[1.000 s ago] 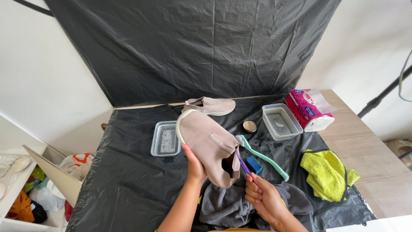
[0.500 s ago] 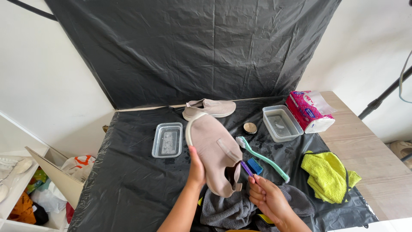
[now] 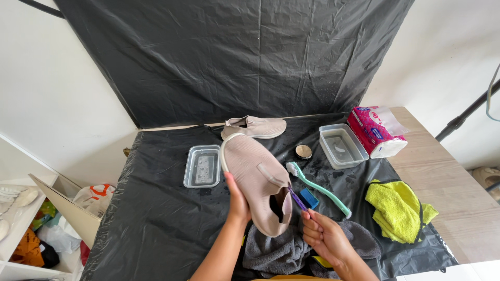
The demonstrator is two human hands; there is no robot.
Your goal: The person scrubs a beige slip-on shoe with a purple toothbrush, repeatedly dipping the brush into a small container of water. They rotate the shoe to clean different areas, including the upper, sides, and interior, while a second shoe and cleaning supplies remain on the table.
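The left hand [image 3: 237,200] grips a beige slip-on shoe [image 3: 258,182] from below, fingers wrapped around its side, holding it tilted above the black sheet [image 3: 151,208] with the opening facing the person. The right hand [image 3: 325,237] is closed on a purple toothbrush [image 3: 297,199], its head set at the rim of the opening. A second ago the shoe was held higher and more upright; it has since dropped and tipped flatter over the grey towel [image 3: 281,252], while the brush hand has stayed at the heel end, which suggests the scrubbing there continues. The matching shoe [image 3: 255,126] lies at the back edge of the sheet, unmoved. Beside the work lie a green brush [image 3: 317,188], a blue block [image 3: 309,198], two clear trays [image 3: 202,166] [image 3: 341,146], a small round tin [image 3: 303,151], a pink tissue pack [image 3: 375,132] and a yellow cloth [image 3: 398,211].
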